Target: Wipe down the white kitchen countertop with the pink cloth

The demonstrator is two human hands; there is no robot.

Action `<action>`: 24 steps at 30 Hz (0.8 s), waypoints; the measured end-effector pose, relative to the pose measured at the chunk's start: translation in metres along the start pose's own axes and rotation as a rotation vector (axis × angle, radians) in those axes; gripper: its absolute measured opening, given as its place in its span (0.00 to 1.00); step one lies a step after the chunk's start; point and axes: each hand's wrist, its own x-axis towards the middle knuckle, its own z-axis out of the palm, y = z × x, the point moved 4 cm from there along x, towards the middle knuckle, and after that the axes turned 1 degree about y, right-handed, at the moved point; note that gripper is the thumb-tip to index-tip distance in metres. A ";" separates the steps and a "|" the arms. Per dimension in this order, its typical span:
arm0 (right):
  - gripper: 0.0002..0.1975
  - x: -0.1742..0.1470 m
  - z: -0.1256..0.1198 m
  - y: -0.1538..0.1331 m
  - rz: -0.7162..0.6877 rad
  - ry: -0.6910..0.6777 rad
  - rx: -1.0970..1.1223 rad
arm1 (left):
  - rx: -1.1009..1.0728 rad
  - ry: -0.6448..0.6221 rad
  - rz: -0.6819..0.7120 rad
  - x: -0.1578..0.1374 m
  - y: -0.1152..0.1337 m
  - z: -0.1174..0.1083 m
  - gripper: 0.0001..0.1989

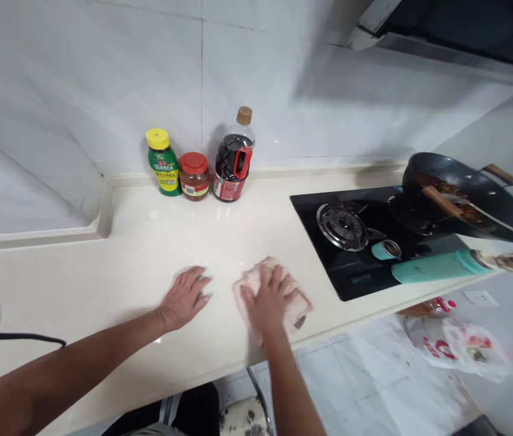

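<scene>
My right hand (269, 304) presses down on a pale pink cloth (299, 306), which lies crumpled on the white countertop (147, 242). Its fingers spread over the cloth, and both are slightly blurred. To the left, my left hand (186, 297) rests on the countertop with its fingers apart, holding nothing. Behind the hands, against the wall, stand a green bottle with a yellow cap (163, 163), a red-lidded jar (194, 177) and a large bottle of dark sauce with a red handle (233, 158).
Right of the cloth is a black gas hob (360, 280) with a wok (506, 206) on its far burner. A small turquoise cup (384, 249) and a long turquoise flask (433, 267) lie near its front. A black cable (15, 336) crosses the left. Plastic bags (465, 348) sit below.
</scene>
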 end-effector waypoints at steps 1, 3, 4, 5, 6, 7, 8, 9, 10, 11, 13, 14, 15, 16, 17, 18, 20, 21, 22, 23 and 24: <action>0.41 -0.021 0.003 -0.021 -0.084 -0.022 0.027 | -0.014 0.012 0.003 -0.001 -0.001 0.000 0.18; 0.42 -0.067 0.007 -0.057 -0.244 -0.064 0.121 | -0.035 0.035 0.020 -0.002 -0.002 -0.001 0.19; 0.42 -0.087 0.009 -0.070 -0.321 -0.088 0.174 | -0.041 0.044 0.029 -0.003 -0.003 -0.001 0.19; 0.40 -0.105 0.010 -0.079 -0.399 -0.115 0.223 | -0.046 0.051 0.037 -0.003 -0.003 -0.001 0.19; 0.38 -0.117 0.011 -0.084 -0.474 -0.144 0.264 | -0.048 0.055 0.040 -0.003 -0.004 -0.002 0.19; 0.36 -0.124 0.011 -0.083 -0.536 -0.170 0.291 | -0.049 0.054 0.041 -0.003 -0.004 -0.002 0.19; 0.34 -0.124 0.011 -0.077 -0.572 -0.187 0.303 | -0.047 0.048 0.039 -0.002 -0.004 -0.002 0.19; 0.32 -0.118 0.011 -0.064 -0.571 -0.190 0.296 | -0.043 0.039 0.033 -0.002 -0.004 -0.002 0.18; 0.30 -0.106 0.011 -0.045 -0.530 -0.179 0.270 | -0.037 0.031 0.026 -0.002 -0.004 -0.002 0.18; 0.29 -0.091 0.010 -0.022 -0.453 -0.151 0.230 | -0.033 0.023 0.018 -0.001 -0.004 -0.002 0.17; 0.27 -0.057 0.008 0.036 -0.234 -0.060 0.138 | -0.028 0.010 0.004 -0.001 -0.003 -0.001 0.17; 0.28 -0.042 0.006 0.067 -0.112 -0.002 0.107 | -0.027 0.006 -0.003 -0.001 -0.003 -0.001 0.17; 0.29 -0.029 0.004 0.099 0.012 0.059 0.098 | -0.026 0.003 -0.009 -0.001 -0.003 -0.001 0.17; 0.30 -0.020 0.002 0.128 0.140 0.130 0.114 | -0.024 -0.002 -0.017 0.000 -0.002 -0.001 0.17; 0.31 -0.014 -0.001 0.155 0.266 0.219 0.153 | -0.022 -0.009 -0.023 0.000 -0.002 -0.001 0.18; 0.32 -0.011 -0.004 0.177 0.374 0.306 0.197 | -0.021 -0.016 -0.028 0.000 -0.002 0.000 0.18; 0.34 -0.009 -0.007 0.205 0.520 0.451 0.276 | -0.021 -0.036 -0.035 0.001 -0.001 0.000 0.19; 0.35 -0.010 -0.008 0.211 0.561 0.498 0.302 | -0.020 -0.044 -0.036 0.001 -0.001 0.001 0.19; 0.36 -0.012 -0.008 0.211 0.589 0.528 0.321 | -0.018 -0.050 -0.037 0.001 -0.001 0.001 0.19; 0.36 -0.016 -0.006 0.207 0.613 0.546 0.337 | -0.015 -0.055 -0.039 0.002 -0.001 0.001 0.19; 0.36 -0.021 -0.004 0.199 0.633 0.563 0.358 | -0.009 -0.060 -0.042 0.002 -0.001 0.001 0.20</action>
